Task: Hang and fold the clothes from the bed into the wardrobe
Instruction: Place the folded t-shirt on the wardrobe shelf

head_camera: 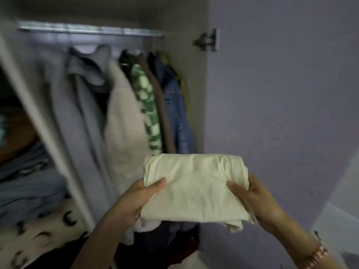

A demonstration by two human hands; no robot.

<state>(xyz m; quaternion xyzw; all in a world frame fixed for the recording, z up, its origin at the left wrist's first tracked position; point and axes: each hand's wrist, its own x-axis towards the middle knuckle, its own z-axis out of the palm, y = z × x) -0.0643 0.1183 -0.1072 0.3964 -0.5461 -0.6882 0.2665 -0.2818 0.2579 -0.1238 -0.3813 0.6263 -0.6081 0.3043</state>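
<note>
A folded pale cream garment is held up in front of the open wardrobe. My left hand grips its left edge, thumb on top and fingers underneath. My right hand grips the right edge the same way. A loose corner of the cloth hangs down below my right hand. Behind it, several garments hang from the metal rail: grey, cream, green-and-white checked, brown and denim.
To the left, a shelf compartment holds stacked folded clothes, with a white fabric with black marks below. The open wardrobe door with its hinge stands at the right. Dark clothes lie at the wardrobe bottom.
</note>
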